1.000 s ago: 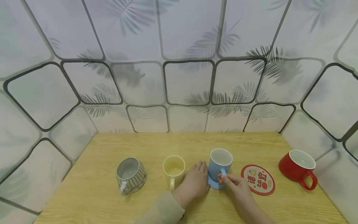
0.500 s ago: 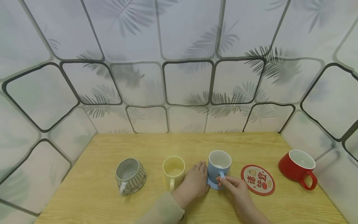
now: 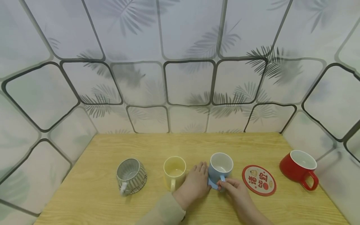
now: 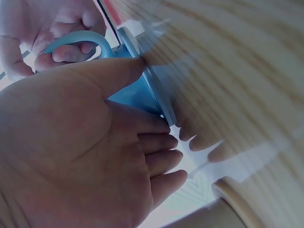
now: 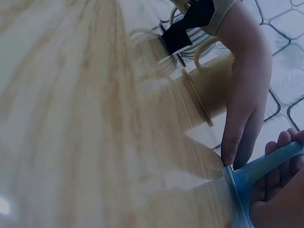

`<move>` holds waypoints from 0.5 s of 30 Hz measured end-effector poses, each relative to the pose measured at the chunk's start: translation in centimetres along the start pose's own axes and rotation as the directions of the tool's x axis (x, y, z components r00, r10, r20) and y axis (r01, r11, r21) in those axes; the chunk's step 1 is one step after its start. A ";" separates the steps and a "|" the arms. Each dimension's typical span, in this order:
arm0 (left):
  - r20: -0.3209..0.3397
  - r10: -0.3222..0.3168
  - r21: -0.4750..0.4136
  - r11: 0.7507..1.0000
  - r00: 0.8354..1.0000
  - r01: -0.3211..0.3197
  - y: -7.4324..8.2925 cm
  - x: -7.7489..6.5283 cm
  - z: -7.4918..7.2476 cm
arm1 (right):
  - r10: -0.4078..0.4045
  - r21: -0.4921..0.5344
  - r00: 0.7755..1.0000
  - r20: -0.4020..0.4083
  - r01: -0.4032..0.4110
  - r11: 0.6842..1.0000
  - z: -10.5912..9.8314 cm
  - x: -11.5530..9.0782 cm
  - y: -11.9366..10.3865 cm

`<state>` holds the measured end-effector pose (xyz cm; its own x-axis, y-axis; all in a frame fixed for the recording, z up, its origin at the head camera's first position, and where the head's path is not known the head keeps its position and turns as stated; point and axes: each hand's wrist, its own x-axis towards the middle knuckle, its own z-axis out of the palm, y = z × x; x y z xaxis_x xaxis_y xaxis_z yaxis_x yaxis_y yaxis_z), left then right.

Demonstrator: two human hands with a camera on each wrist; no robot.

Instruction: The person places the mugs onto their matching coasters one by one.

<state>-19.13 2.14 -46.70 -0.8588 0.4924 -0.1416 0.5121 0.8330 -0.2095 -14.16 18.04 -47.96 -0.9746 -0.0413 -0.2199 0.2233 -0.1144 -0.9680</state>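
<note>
A light blue mug (image 3: 216, 173) with a white inside stands over a blue coaster (image 3: 212, 185), whose left part shows beside the mug's base. My right hand (image 3: 239, 193) pinches the mug's handle (image 5: 274, 160) between thumb and fingers. My left hand (image 3: 194, 183) rests on the table just left of the mug, fingers fairly straight and pointing away from me. In the left wrist view its thumb and forefinger touch the coaster's edge (image 4: 159, 97). A yellow mug (image 3: 169, 175) on a yellow coaster (image 5: 197, 97) stands close to the left hand's other side.
Right of the right hand lies a round red-rimmed coaster (image 3: 259, 180) with red characters. Farther right, a red mug (image 3: 292, 172) stands near the side wall. A grey striped mug (image 3: 137, 180) is at the left. Patterned cloth walls (image 3: 188, 118) border the wooden table (image 3: 92, 187).
The blue mug has shifted slightly towards me and a little left, the right hand moving with its handle. Less of the blue coaster's front shows. The left hand has stayed in place.
</note>
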 end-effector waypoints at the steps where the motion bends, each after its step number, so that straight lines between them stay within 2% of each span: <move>1: 0.001 -0.001 -0.002 1.000 1.000 0.001 0.0 0.0 0.0 | 0.005 -0.008 1.000 -0.003 -0.005 1.000 0.0 0.0 0.0; 15: -0.019 -0.015 0.007 1.000 1.000 0.015 0.1 -0.2 -0.2 | -0.051 -0.063 0.997 -0.065 0.047 0.997 0.7 -0.4 0.6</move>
<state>-18.94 2.17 -46.46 -0.8667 0.4842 -0.1201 0.4989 0.8388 -0.2181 -13.67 17.34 -48.38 -0.9836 0.0291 -0.1780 0.1763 -0.0532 -0.9829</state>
